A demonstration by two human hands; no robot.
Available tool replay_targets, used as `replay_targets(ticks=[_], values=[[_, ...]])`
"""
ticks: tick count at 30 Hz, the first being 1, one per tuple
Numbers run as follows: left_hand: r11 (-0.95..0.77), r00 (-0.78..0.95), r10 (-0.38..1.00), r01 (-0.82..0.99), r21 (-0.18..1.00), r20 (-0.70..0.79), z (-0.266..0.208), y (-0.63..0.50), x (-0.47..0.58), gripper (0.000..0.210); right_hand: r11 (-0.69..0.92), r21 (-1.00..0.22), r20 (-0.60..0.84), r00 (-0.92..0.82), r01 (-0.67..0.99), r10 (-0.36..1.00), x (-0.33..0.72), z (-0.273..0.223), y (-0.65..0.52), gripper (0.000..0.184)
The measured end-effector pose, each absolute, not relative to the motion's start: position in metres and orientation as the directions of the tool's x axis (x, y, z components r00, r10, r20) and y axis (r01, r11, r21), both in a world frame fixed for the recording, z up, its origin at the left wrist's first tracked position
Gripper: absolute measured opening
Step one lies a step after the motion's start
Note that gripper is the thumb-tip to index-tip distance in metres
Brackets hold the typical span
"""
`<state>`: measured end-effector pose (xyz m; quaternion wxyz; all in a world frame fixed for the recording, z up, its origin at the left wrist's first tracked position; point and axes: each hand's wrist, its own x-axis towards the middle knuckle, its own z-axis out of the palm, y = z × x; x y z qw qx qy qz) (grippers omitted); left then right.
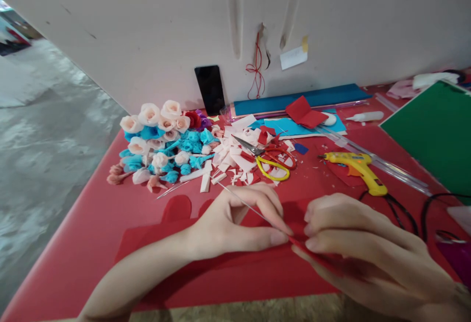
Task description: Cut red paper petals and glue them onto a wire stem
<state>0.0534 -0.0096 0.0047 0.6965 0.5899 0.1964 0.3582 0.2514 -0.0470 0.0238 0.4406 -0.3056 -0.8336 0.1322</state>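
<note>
My left hand [231, 228] pinches a thin wire [245, 203] between thumb and forefinger; it slants up to the left across the hand. At the wire's lower end a narrow strip of red crepe paper [320, 259] runs into my right hand [364, 243], whose thumb and fingers are closed on it. The fingertips of both hands almost meet there. Beneath my hands lies a flat red sheet [154, 243], with a rounded red petal piece [177, 208] by its far edge.
Finished paper flowers [149, 115] cluster at the left, beside paper scraps [235, 152] and scissors [272, 167]. A yellow glue gun [353, 162] with a black cord lies at the right, near a green board [434, 133]. A phone [210, 89] leans on the wall.
</note>
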Motion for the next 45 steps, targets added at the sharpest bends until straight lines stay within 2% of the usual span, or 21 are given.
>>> replay_targets(ticks=[5, 10, 14, 18, 20, 22, 30, 33, 36, 39, 42, 45], values=[[0.038, 0.662, 0.732, -0.271, 0.962, 0.158, 0.006, -0.009, 0.054, 0.012, 0.793, -0.504, 0.673, -0.419, 0.343, 0.609, 0.251, 0.02, -0.048, 0.023], [-0.06, 0.632, 0.741, -0.276, 0.959, 0.228, 0.002, -0.009, 0.055, 0.012, 0.722, -0.634, 0.66, -0.294, 0.277, 0.691, 0.243, 0.016, -0.046, 0.026], [-0.335, 0.498, 0.767, -0.226, 0.915, 0.404, 0.002, -0.009, 0.056, 0.009, 0.701, -0.671, 0.645, -0.275, 0.241, 0.713, 0.242, 0.013, -0.044, 0.027], [-0.681, 0.38, 0.648, -0.1, 0.726, 0.66, 0.006, -0.007, 0.056, 0.006, 0.697, -0.674, 0.638, -0.284, 0.246, 0.716, 0.244, 0.013, -0.042, 0.026], [-0.737, 0.361, 0.61, -0.067, 0.673, 0.705, 0.007, -0.006, 0.056, 0.004, 0.697, -0.67, 0.635, -0.289, 0.258, 0.717, 0.245, 0.014, -0.041, 0.028], [-0.744, 0.355, 0.611, -0.046, 0.666, 0.707, 0.007, -0.005, 0.056, 0.004, 0.69, -0.67, 0.625, -0.293, 0.275, 0.723, 0.246, 0.014, -0.039, 0.028], [-0.667, 0.413, 0.659, -0.065, 0.742, 0.629, 0.0, -0.003, 0.053, 0.016, 0.647, -0.721, 0.579, -0.298, 0.247, 0.759, 0.25, 0.017, -0.037, 0.027], [-0.589, 0.456, 0.704, -0.052, 0.806, 0.544, -0.001, 0.0, 0.053, 0.025, 0.617, -0.762, 0.552, -0.301, 0.198, 0.778, 0.256, 0.02, -0.034, 0.021], [-0.388, 0.542, 0.765, -0.041, 0.921, 0.347, 0.002, 0.003, 0.053, 0.019, 0.573, -0.805, 0.503, -0.336, 0.153, 0.796, 0.261, 0.021, -0.028, 0.014], [-0.135, 0.65, 0.747, -0.055, 0.989, 0.138, 0.004, 0.003, 0.056, 0.014, 0.483, -0.861, 0.397, -0.386, 0.156, 0.833, 0.263, 0.019, -0.02, 0.009], [0.041, 0.67, 0.742, -0.102, 0.994, 0.038, 0.002, 0.002, 0.058, 0.01, 0.341, -0.921, 0.228, -0.451, 0.188, 0.863, 0.261, 0.016, -0.015, 0.005], [0.14, 0.667, 0.744, -0.122, 0.983, -0.023, -0.002, 0.001, 0.059, 0.008, 0.254, -0.942, 0.117, -0.492, 0.222, 0.863, 0.259, 0.013, -0.014, 0.002]])
